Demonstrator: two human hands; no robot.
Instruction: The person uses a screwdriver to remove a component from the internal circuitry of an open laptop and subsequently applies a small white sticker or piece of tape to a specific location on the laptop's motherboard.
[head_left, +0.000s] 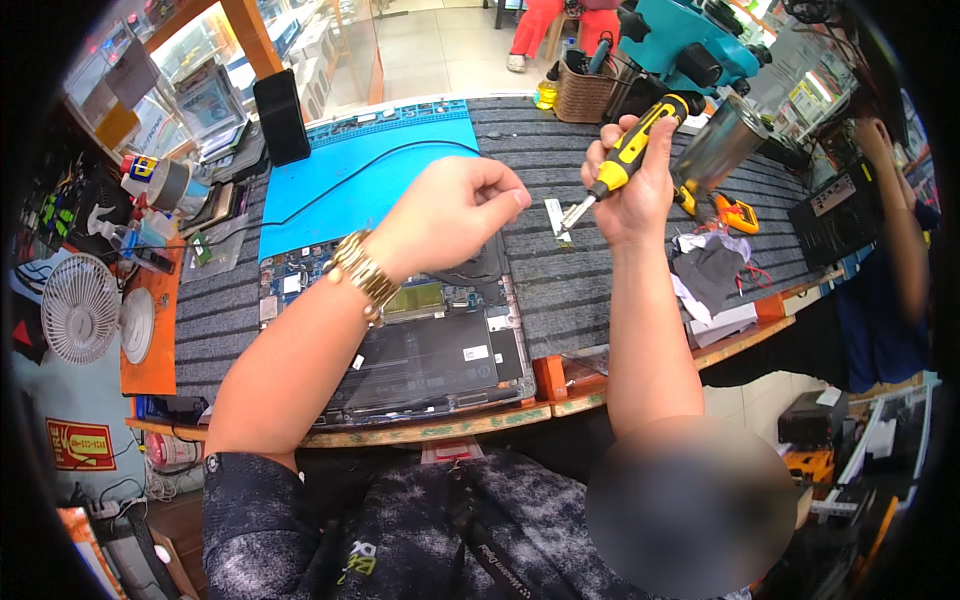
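Observation:
My right hand (648,205) is wrapped round a yellow and black screwdriver (628,158), held above the grey ribbed mat with its shaft slanting down to the left. By the tip lies a small thin card with a white label (555,213). Over an opened laptop (430,355), my left hand (450,212) is closed, thumb and fingertips brought together; whatever they pinch is too small to make out. The laptop's black battery and blue circuit board are exposed, partly covered by my left wrist and its gold watch.
Behind the laptop lies a blue work mat (310,185), crossed by a black cable. A black phone-like slab (281,118) stands there. On the right are a metal cylinder (722,145), a yellow multimeter (736,213) and dark cloth (712,270). Another person's arm (890,180) reaches in far right.

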